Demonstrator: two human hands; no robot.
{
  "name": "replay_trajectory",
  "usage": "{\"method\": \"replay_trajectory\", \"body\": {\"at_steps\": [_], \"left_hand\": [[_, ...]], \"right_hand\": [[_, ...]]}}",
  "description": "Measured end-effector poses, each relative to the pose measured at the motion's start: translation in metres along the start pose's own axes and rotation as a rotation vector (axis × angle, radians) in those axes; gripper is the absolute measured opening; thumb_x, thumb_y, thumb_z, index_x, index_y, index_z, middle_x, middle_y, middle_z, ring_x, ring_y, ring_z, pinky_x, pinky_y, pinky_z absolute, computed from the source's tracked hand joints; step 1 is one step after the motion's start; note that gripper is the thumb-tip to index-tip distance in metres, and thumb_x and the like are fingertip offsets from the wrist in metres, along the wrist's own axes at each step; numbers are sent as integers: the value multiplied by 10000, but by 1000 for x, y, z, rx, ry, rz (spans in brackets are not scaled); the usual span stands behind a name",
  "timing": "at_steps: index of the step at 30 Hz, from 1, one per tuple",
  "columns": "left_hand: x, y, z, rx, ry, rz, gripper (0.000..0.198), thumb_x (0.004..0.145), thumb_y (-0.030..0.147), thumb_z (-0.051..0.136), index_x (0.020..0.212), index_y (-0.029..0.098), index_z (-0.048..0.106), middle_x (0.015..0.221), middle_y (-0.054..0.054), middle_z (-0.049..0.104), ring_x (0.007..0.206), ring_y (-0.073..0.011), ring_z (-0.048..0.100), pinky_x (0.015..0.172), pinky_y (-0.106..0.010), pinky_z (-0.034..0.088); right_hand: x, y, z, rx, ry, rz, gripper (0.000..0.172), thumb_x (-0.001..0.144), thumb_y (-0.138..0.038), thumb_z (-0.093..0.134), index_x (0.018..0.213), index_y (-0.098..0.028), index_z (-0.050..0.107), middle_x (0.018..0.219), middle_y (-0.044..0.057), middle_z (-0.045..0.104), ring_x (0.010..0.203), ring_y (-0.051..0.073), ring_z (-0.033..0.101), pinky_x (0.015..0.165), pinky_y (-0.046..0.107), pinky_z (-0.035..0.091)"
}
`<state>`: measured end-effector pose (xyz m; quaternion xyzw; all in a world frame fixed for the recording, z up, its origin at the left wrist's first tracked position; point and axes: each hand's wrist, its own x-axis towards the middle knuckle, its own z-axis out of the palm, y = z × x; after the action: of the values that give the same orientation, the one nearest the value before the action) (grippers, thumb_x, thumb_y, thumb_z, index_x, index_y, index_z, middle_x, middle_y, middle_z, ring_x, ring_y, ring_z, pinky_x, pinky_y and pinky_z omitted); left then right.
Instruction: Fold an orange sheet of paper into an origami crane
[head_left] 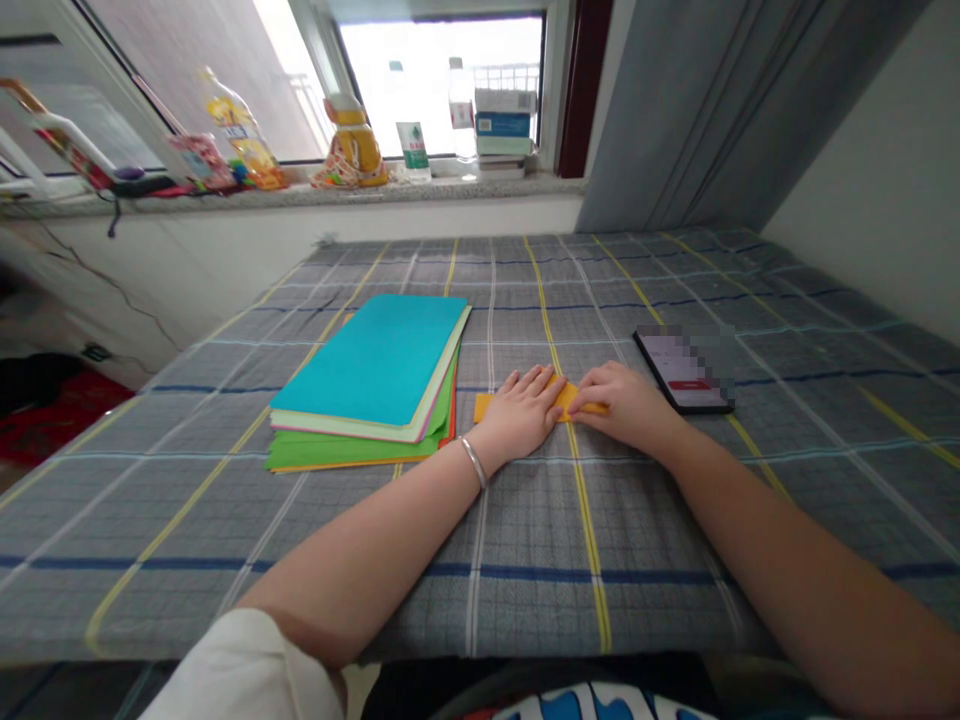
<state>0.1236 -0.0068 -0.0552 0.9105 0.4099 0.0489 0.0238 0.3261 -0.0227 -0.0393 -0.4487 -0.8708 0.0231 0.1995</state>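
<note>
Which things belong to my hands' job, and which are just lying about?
In the job: orange paper, touched by left hand and right hand; probably the coloured paper stack.
Lying about: smartphone, drink bottle, green-and-white tube, stacked boxes.

Your windowsill (480, 190) and the things near it
Ahead of you, the sill carries, left to right, a pink packet (201, 162), an orange-labelled bottle (244, 135), a yellow container (358, 145), a white-and-green tube (413, 150), a clear bottle (463, 115) and some stacked boxes (504, 124). A grey curtain (675, 110) hangs to the right of your window (510, 40). On your right, a phone (679, 365) lies screen-up on the plaid cloth (750, 510), part of its display pixelated.
</note>
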Motion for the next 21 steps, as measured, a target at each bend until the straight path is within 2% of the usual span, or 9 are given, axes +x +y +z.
{"method": "replay_trajectory", "body": {"at_steps": [8, 15, 21], "left_hand": [[1, -2, 2, 5, -12, 6, 535, 1019, 399, 204, 1497, 175, 291, 1580, -89, 246, 1463, -244, 202, 1175, -460, 190], [1, -3, 2, -4, -13, 2, 532, 1017, 397, 228, 1501, 186, 290, 1577, -83, 256, 1461, -247, 211, 1174, -464, 198], [1, -3, 2, -17, -12, 4, 522, 1016, 375, 240, 1497, 181, 303, 1574, -85, 265, 1460, -246, 214, 1176, -463, 196]], "right_hand": [[13, -6, 15, 70, -123, 214, 179, 770, -394, 712, 716, -226, 684, 751, 14, 682, 766, 190, 598, 741, 315, 402], [16, -6, 10, 88, -175, 305, 287, 797, -480, 636, 673, -222, 652, 692, 9, 677, 656, 167, 579, 610, 292, 359], [18, -5, 11, 43, -189, 332, 289, 724, -502, 697, 689, -224, 626, 701, 10, 671, 657, 171, 568, 606, 288, 355]]}}
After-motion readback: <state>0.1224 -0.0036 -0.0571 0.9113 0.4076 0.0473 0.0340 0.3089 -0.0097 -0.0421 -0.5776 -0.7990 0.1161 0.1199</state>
